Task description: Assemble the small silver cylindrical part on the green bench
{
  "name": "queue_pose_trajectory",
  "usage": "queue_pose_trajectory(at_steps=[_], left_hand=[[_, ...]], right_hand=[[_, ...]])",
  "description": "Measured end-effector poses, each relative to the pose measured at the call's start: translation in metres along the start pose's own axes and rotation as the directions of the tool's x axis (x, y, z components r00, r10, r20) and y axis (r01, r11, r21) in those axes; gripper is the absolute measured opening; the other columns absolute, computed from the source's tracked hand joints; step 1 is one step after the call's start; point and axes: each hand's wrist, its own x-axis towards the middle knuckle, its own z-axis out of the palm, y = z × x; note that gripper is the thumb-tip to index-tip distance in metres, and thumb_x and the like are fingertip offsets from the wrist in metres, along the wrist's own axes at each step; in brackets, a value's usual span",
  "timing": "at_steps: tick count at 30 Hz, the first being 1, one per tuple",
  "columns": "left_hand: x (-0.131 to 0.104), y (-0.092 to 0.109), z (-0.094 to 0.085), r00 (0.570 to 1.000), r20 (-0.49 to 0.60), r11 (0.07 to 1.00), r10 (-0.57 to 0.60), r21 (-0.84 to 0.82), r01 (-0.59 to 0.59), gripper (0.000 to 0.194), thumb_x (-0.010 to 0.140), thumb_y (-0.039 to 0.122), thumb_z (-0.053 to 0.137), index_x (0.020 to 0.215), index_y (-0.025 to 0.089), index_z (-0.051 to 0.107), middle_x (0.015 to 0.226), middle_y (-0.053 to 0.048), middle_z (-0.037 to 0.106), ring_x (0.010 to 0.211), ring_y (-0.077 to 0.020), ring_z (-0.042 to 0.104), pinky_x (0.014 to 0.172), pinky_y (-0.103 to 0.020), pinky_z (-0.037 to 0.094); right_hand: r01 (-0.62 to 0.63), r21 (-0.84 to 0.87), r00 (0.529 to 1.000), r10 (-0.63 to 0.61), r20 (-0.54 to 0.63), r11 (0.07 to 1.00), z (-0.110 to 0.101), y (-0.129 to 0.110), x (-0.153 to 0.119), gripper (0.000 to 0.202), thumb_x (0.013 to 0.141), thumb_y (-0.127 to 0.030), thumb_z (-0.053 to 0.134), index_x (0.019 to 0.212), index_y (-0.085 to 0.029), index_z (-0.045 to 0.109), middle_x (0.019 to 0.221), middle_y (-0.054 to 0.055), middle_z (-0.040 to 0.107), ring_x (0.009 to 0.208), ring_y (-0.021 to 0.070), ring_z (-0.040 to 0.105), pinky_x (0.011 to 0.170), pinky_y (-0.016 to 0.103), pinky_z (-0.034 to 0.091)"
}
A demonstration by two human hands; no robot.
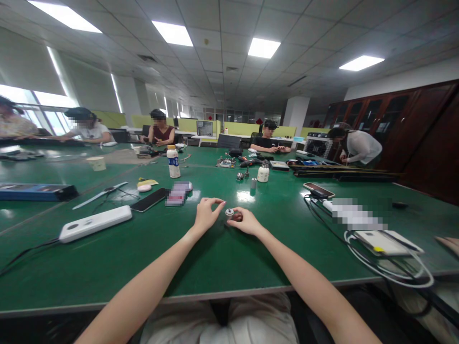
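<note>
A small silver metal cylinder (229, 213) with a dark mark on its top stands on the green table in front of me. My right hand (245, 221) closes round it from the right, thumb in front and fingers behind. Just left of and slightly above the cylinder is my left hand (209, 212), its thumb and index fingertips brought together in a pinch. Whatever is between those fingertips is too small to make out. Farther back, another small metal cylinder (254, 183) stands upright near a cream-coloured jar (263, 173).
Left of me lie a white power strip (96, 223), a black phone (149, 199) and a pair of scissors-like blades (100, 195). A bottle (173, 162) stands ahead. Cables, a phone (319, 189) and a white box (385, 242) crowd the right. Several people work around the table.
</note>
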Motion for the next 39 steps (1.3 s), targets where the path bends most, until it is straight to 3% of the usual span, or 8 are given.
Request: queue_pose_trajectory(at_steps=[3,8,18,33,39], left_hand=[[-0.006,0.017,0.001,0.997,0.013,0.994,0.081,-0.071,-0.080,0.020,0.089,0.038,0.061,0.088,0.023,0.075,0.092,-0.004,0.076,0.095,-0.0236,0.062,0.087,-0.037,0.046],[-0.014,0.031,0.002,0.985,0.080,0.988,0.156,-0.013,-0.155,0.015,0.086,0.033,0.065,0.084,0.022,0.074,0.086,-0.003,0.077,0.093,-0.0241,0.064,0.083,-0.037,0.046],[-0.011,0.019,0.002,0.992,0.075,0.994,0.106,0.019,-0.107,0.018,0.089,0.032,0.059,0.091,0.022,0.074,0.090,-0.003,0.077,0.089,-0.0230,0.068,0.080,-0.035,0.048],[-0.010,0.020,0.001,0.982,0.111,0.987,0.156,0.011,-0.158,0.019,0.088,0.029,0.059,0.092,0.022,0.076,0.091,-0.005,0.077,0.088,-0.0234,0.067,0.080,-0.035,0.048],[-0.011,0.022,0.001,0.984,0.115,0.990,0.137,0.023,-0.141,0.019,0.087,0.028,0.060,0.094,0.022,0.076,0.094,-0.005,0.077,0.091,-0.0232,0.066,0.083,-0.036,0.047]], right_hand=[[0.009,-0.008,1.000,-0.009,-0.006,1.000,0.000,0.001,0.000,0.044,0.068,-0.022,0.081,0.109,-0.016,0.063,0.089,0.006,0.074,0.084,0.0212,0.072,0.081,0.035,0.058],[0.032,-0.008,0.999,-0.032,-0.001,0.999,0.000,0.003,0.001,0.042,0.067,-0.025,0.082,0.104,-0.017,0.063,0.089,0.005,0.073,0.085,0.0213,0.071,0.081,0.035,0.057],[0.037,-0.007,0.999,-0.037,0.001,0.999,0.001,0.002,0.000,0.041,0.069,-0.021,0.079,0.107,-0.018,0.062,0.089,0.005,0.073,0.085,0.0203,0.072,0.083,0.035,0.057],[0.054,-0.045,0.999,-0.054,0.001,0.998,0.001,0.001,0.000,0.042,0.071,-0.023,0.078,0.109,-0.017,0.063,0.092,0.006,0.074,0.086,0.0211,0.072,0.082,0.035,0.058],[0.059,-0.135,0.998,-0.062,-0.018,0.989,0.001,0.001,-0.001,0.041,0.072,-0.027,0.079,0.109,-0.020,0.063,0.099,0.006,0.074,0.094,0.0226,0.071,0.087,0.038,0.056]])
